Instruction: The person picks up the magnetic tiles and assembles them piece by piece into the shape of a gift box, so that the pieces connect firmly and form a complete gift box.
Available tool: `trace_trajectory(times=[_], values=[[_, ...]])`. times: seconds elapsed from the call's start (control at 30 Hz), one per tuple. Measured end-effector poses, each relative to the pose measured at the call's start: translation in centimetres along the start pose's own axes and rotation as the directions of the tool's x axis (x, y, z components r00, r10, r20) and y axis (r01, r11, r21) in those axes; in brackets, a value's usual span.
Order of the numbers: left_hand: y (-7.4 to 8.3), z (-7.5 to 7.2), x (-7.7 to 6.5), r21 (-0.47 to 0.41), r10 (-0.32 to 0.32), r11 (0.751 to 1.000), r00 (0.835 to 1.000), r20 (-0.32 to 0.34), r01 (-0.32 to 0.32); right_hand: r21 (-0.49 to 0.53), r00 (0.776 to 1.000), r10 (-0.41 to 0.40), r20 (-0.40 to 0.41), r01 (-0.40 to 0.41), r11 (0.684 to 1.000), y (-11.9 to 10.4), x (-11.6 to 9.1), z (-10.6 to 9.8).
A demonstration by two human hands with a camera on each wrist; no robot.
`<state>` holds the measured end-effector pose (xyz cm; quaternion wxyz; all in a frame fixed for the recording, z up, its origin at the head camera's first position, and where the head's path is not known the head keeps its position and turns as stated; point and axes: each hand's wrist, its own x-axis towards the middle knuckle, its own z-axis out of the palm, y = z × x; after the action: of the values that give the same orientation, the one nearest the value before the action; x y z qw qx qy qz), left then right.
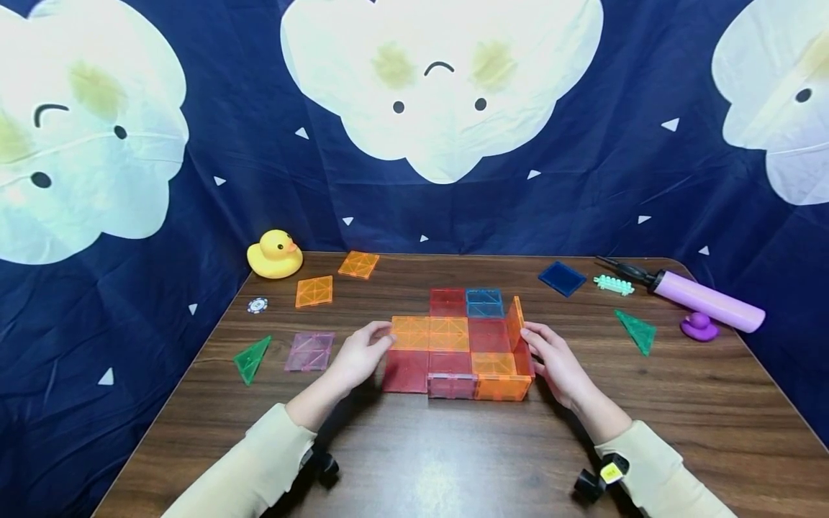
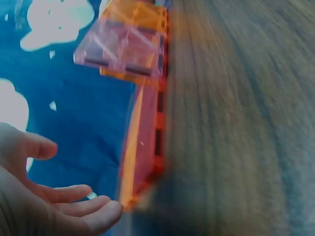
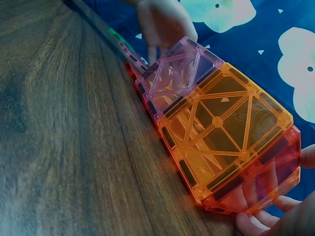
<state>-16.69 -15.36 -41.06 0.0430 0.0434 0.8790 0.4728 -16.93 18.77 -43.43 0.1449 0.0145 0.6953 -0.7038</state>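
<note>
A flat patchwork of see-through magnetic tiles lies mid-table, in red, orange (image 1: pixel 411 332) and blue (image 1: pixel 484 303). Along its near edge stand a pink tile (image 3: pixel 182 73) and an orange tile (image 3: pixel 221 123); a red tile (image 3: pixel 270 167) stands at the right end. Behind that, another orange tile (image 1: pixel 515 324) stands upright. My left hand (image 1: pixel 361 354) is at the patchwork's left side, fingertips beside the corner of an orange tile; in the left wrist view its thumb and fingers are spread apart. My right hand (image 1: pixel 558 363) touches the upright tiles at the right side with its fingertips.
To the left lie a purple tile (image 1: pixel 309 352), a green triangle tile (image 1: pixel 252 359), a poker chip (image 1: pixel 257 306), a yellow duck (image 1: pixel 275 255) and loose orange tiles (image 1: pixel 314 291). At right are a dark blue tile (image 1: pixel 562 278), another green triangle (image 1: pixel 637 332), a purple duck (image 1: pixel 699 327) and a pump (image 1: pixel 709 301).
</note>
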Motion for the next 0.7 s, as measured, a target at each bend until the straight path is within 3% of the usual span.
trace_trajectory(times=[0.1, 0.2, 0.3, 0.47, 0.7], values=[[-0.66, -0.08, 0.48, -0.2, -0.101, 0.974, 0.994, 0.029, 0.105, -0.002, 1.0, -0.002, 0.002, 0.002, 1.0, 0.01, 0.05, -0.06], [-0.97, -0.09, 0.75, -0.364, -0.162, 0.914, 0.984, 0.074, 0.178, -0.007, 1.0, -0.001, 0.004, 0.001, 1.0, 0.01, 0.07, -0.09], [-1.03, -0.15, 0.85, -0.469, -0.177, 0.858, 0.978, 0.109, 0.208, -0.006, 1.0, 0.001, 0.006, -0.001, 1.0, -0.06, 0.07, -0.06], [-0.96, -0.06, 0.96, -0.556, -0.204, 0.797, 0.971, 0.122, 0.237, -0.016, 1.0, 0.011, -0.001, -0.011, 1.0, -0.06, 0.05, -0.02], [-0.84, 0.0, 0.94, -0.607, -0.233, 0.76, 0.969, 0.08, 0.233, -0.017, 1.0, 0.018, -0.007, -0.018, 1.0, 0.06, 0.22, -0.16]])
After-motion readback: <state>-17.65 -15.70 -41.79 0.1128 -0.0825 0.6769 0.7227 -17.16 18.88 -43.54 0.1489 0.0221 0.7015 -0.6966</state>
